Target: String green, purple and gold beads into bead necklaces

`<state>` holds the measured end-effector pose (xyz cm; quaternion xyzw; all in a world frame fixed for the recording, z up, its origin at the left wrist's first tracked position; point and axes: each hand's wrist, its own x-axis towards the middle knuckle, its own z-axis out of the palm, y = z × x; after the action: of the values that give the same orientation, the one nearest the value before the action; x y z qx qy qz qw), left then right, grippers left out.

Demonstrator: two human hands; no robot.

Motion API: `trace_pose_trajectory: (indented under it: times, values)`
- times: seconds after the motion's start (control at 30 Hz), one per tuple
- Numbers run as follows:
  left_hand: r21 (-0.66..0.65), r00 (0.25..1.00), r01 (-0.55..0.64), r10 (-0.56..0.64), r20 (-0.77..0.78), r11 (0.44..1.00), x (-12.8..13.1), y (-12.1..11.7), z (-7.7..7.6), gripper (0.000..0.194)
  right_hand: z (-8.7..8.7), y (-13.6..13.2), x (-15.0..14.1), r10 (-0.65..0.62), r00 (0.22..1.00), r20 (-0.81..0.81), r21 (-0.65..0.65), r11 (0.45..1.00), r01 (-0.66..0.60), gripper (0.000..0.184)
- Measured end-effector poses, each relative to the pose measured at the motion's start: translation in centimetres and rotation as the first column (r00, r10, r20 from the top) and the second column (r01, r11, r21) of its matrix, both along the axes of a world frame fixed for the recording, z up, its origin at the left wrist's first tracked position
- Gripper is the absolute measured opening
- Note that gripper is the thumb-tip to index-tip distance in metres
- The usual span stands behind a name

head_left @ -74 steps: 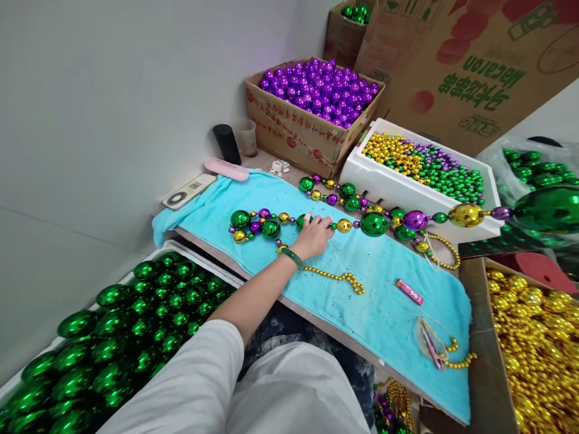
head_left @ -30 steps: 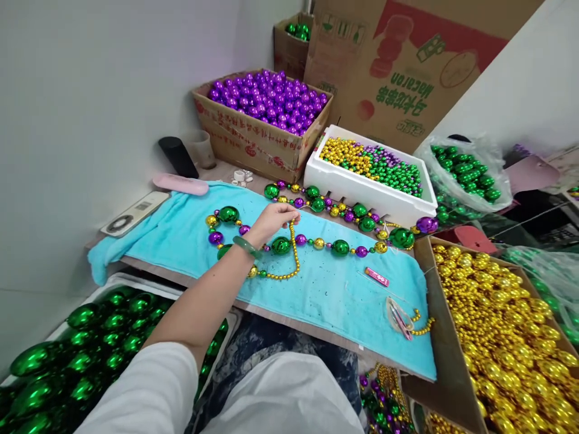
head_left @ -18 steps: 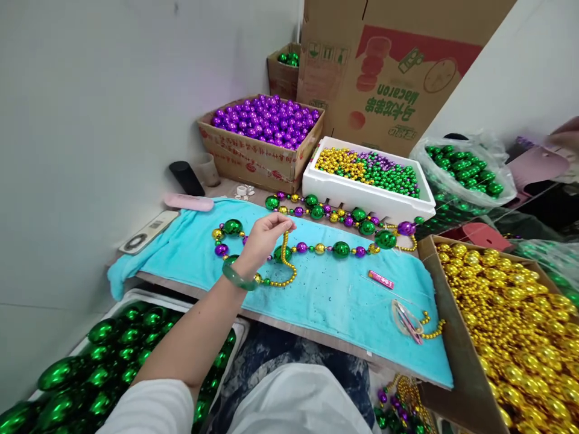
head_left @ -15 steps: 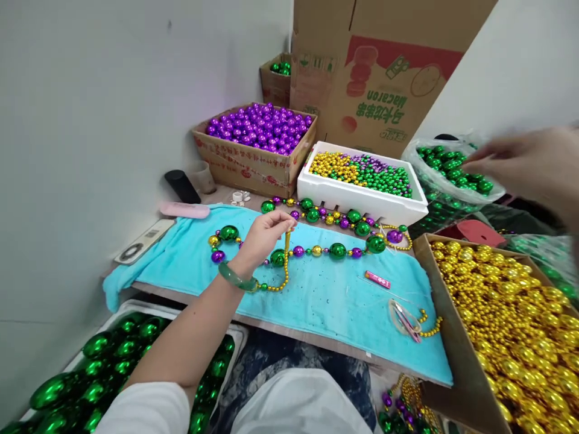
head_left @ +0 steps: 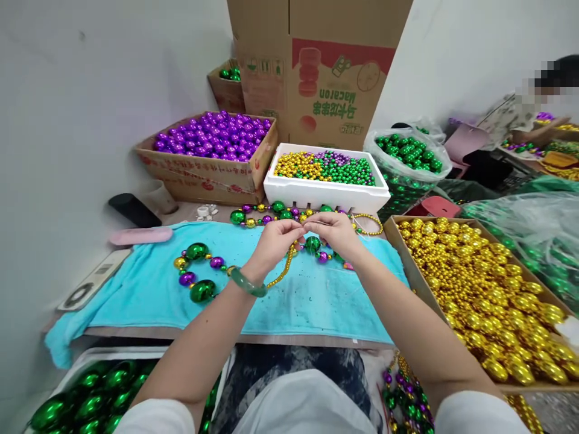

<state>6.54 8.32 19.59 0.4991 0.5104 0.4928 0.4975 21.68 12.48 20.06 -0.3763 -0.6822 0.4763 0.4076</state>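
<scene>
My left hand [head_left: 275, 244], with a green bangle at the wrist, is closed in a pinch on a beaded string. Its small gold beads [head_left: 284, 269] hang below the palm over the blue towel [head_left: 312, 310]. Against those fingertips, my right hand [head_left: 335, 236] pinches a thin pale thread [head_left: 319, 223]. The exact grip point is partly hidden by the fingers. On the towel lies a garland of large green, purple and gold beads [head_left: 202, 290], running left and behind my hands. A second bead strand [head_left: 284, 214] stretches along the back.
Behind stand a box of purple beads [head_left: 194, 175] and a white foam box [head_left: 325, 194] of small mixed beads. A carton of gold beads [head_left: 414, 271] is at right, near a bag of green beads [head_left: 409, 154]. Large green beads [head_left: 90, 380] sit lower left. Another person [head_left: 515, 120] is far right.
My right hand has come from the raised far right back to my left fingertips. The view has turned right, bringing the other person into sight. My left hand keeps its pinch.
</scene>
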Motion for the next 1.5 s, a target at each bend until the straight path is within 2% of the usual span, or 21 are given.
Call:
trace_pose_trajectory:
  times: [0.13, 0.23, 0.33, 0.4, 0.53, 0.63, 0.73, 0.87, 0.97, 1.03, 1.17, 1.27, 1.33, 1.43, 1.5]
  values:
    - [0.021, 0.999, 0.051, -0.051, 0.003, 0.998, 0.1, 0.2, -1.0, 0.028, -1.1, -0.1, -0.3, -0.041, 0.999, -0.001, 0.076, 0.996, 0.041, 0.015]
    - [0.028, 0.988, 0.129, -0.131, 0.078, 0.991, -0.1, 0.3, -2.1, 0.032, -1.2, 0.2, -0.3, -0.117, 0.993, -0.001, 0.155, 0.981, 0.116, 0.014]
    - [-0.013, 0.965, 0.202, -0.197, 0.171, 0.979, -0.3, 0.2, -3.5, 0.039, -1.0, 0.7, -0.1, -0.197, 0.980, -0.042, 0.093, 0.975, 0.200, 0.018]
    - [-0.034, 0.958, 0.240, -0.232, 0.166, 0.970, -0.5, -0.2, -4.7, 0.040, -0.8, 1.1, 0.2, -0.240, 0.968, -0.069, 0.016, 0.970, 0.241, 0.020]
    - [-0.088, 0.970, 0.238, -0.241, -0.032, 0.967, -1.5, -1.4, -7.4, 0.038, -0.6, 2.3, 1.2, -0.341, 0.928, -0.150, -0.017, 0.940, 0.342, 0.020]
    - [-0.156, 0.939, 0.213, -0.246, -0.239, 0.964, -3.0, -2.7, -9.6, 0.037, -0.4, 3.4, 2.5, -0.410, 0.890, -0.201, -0.001, 0.908, 0.418, 0.019]
    - [-0.176, 0.841, 0.171, -0.237, -0.486, 0.969, -5.2, -4.3, -11.3, 0.034, -0.1, 4.4, 4.2, -0.478, 0.844, -0.243, 0.021, 0.867, 0.497, 0.016]
    - [-0.119, 0.579, 0.081, -0.144, -0.802, 0.990, -8.3, -6.2, -12.0, 0.037, -0.2, 5.4, 6.6, -0.556, 0.775, -0.300, 0.106, 0.788, 0.606, 0.012]
    - [-0.082, 0.373, 0.042, -0.092, -0.923, 0.996, -9.9, -7.0, -12.1, 0.039, -0.7, 5.8, 8.3, -0.626, 0.712, -0.319, 0.166, 0.702, 0.692, 0.010]
    - [-0.041, 0.290, 0.070, -0.060, -0.955, 0.997, -10.6, -7.4, -12.4, 0.038, -1.1, 6.0, 9.2, -0.673, 0.666, -0.322, 0.166, 0.652, 0.740, 0.008]
    - [0.106, 0.183, 0.167, 0.075, -0.980, 0.980, -11.8, -8.0, -13.9, 0.038, -1.7, 5.9, 10.8, -0.748, 0.587, -0.310, 0.163, 0.566, 0.808, 0.008]
    - [0.208, 0.090, 0.179, 0.195, -0.977, 0.961, -12.6, -8.4, -15.0, 0.036, -1.9, 5.5, 12.2, -0.798, 0.531, -0.284, 0.197, 0.494, 0.847, 0.010]
    - [0.272, 0.044, 0.169, 0.268, -0.962, 0.947, -13.1, -8.5, -15.4, 0.039, -2.1, 5.2, 13.1, -0.814, 0.515, -0.269, 0.221, 0.468, 0.856, 0.012]
    - [0.322, 0.031, 0.147, 0.321, -0.947, 0.935, -14.2, -8.2, -15.0, 0.044, -2.4, 4.9, 14.2, -0.837, 0.486, -0.249, 0.238, 0.434, 0.869, 0.010]
    - [0.340, 0.095, 0.095, 0.332, -0.939, 0.936, -15.2, -7.6, -14.4, 0.044, -2.6, 4.7, 14.7, -0.868, 0.438, -0.236, 0.233, 0.387, 0.892, 0.008]
